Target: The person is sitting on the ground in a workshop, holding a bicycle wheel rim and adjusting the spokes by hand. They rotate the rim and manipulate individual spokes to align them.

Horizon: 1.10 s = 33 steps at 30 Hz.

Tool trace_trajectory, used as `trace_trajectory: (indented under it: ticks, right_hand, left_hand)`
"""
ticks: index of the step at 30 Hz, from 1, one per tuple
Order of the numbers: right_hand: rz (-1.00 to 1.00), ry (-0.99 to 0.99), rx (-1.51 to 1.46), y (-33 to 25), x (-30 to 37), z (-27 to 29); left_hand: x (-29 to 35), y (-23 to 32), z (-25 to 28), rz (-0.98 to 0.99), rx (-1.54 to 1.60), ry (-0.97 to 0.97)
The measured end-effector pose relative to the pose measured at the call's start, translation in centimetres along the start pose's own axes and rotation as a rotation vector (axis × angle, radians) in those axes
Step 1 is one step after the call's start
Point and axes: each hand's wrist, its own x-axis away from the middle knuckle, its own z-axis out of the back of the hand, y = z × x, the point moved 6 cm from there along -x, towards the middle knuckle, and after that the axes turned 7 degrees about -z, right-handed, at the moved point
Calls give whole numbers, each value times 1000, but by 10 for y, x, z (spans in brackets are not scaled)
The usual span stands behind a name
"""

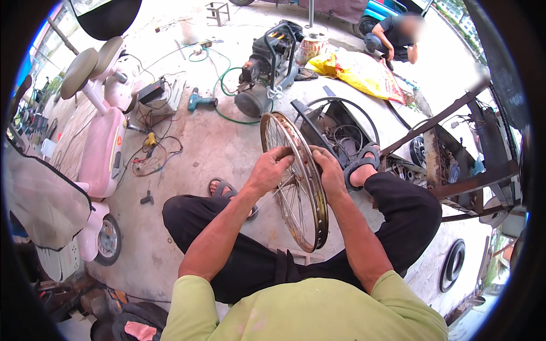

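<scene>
Upright between my knees stands a bare spoked wheel (pixel 317 219), its metal rim rusty and without a tyre. My left hand (pixel 269 170) is closed at the rim's left side, with thumb and fingertips pinched together near its upper part. On the other side, my right hand (pixel 329 171) has its fingers curled against the rim's outer edge, the thumb close to the left fingertips. Whether a small part sits between the fingers is hidden. The thin spokes run to a hub below my left hand.
A black open bin (pixel 335 128) with cables lies just beyond the wheel. Farther off are an air compressor (pixel 261 74), a cordless drill (pixel 201 101) and a green hose (pixel 224 115). A pink scooter (pixel 102 148) stands left, a metal frame (pixel 438 153) right. Another person (pixel 395 40) squats far right.
</scene>
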Motion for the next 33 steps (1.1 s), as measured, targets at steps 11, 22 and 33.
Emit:
trace_trajectory:
  ticks: [11, 22, 33]
  right_hand:
    - [276, 213, 796, -23, -1, 20]
    - [371, 337, 1041, -44, 5, 10]
    - [272, 221, 1012, -46, 4, -4]
  left_hand:
    - [-41, -35, -41, 12, 407, -169]
    - [-38, -70, -67, -51, 353, -240]
    - [-27, -64, -53, 73, 573, -249]
